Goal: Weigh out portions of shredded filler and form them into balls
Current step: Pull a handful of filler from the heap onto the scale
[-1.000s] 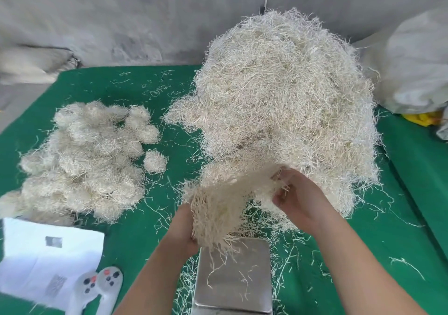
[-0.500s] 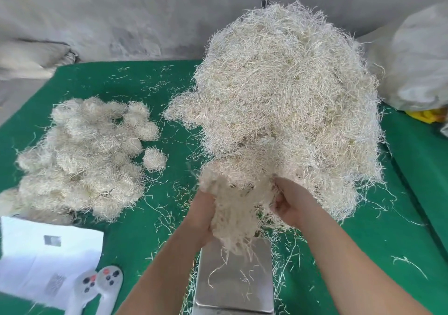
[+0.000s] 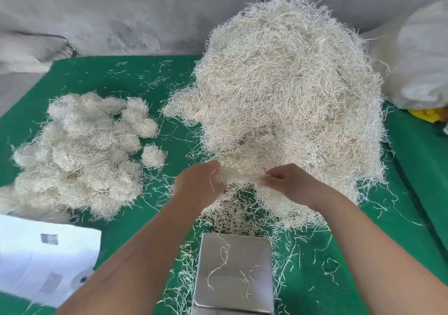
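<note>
Both hands meet at the near foot of the big loose heap of shredded filler, which towers over the right half of the green mat. We judge the task well underway: a large mound of finished balls lies to the left, one stray ball just beside it. Much filler is left to portion. Near us, the steel scale pan holds only a few loose strands, so this portion is not yet weighed. Our left hand and right hand each grip one end of a small tuft, fingers curled around it, stretched between them just above the heap's edge.
</note>
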Motion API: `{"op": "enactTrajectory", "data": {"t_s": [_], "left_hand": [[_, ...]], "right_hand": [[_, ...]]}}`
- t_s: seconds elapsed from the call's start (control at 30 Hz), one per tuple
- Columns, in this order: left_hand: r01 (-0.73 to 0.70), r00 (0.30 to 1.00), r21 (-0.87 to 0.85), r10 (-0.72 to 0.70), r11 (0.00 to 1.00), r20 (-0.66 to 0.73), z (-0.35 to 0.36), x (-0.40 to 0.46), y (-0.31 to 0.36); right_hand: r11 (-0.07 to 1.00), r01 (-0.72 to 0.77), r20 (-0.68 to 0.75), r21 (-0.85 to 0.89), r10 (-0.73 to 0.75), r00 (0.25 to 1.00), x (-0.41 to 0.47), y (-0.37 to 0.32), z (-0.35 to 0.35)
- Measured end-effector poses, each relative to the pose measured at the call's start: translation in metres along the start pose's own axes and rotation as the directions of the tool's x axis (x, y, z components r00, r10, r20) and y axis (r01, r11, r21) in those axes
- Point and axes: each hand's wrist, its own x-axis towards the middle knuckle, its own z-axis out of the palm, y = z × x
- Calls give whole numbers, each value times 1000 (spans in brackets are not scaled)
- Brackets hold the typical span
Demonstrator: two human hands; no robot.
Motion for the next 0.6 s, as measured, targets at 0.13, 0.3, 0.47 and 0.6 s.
{"op": "enactTrajectory", "data": {"t_s": [0.13, 0.3, 0.47, 0.6], "left_hand": [[-34, 998, 72, 37, 997, -50, 4, 0, -12], [68, 997, -5, -68, 998, 36, 4, -13, -22], [172, 926, -382, -17, 908, 377, 9, -26, 6], [392, 838, -552, -38, 736, 545, 10, -39, 20]], "right_hand": [[992, 30, 21, -124, -27, 999, 2, 3, -8], [986, 62, -75, -154, -74, 994, 9, 9, -12], [998, -44, -297, -47, 28, 954, 25, 21, 1], [897, -196, -280, 397, 321, 905, 33, 23, 13]]}}
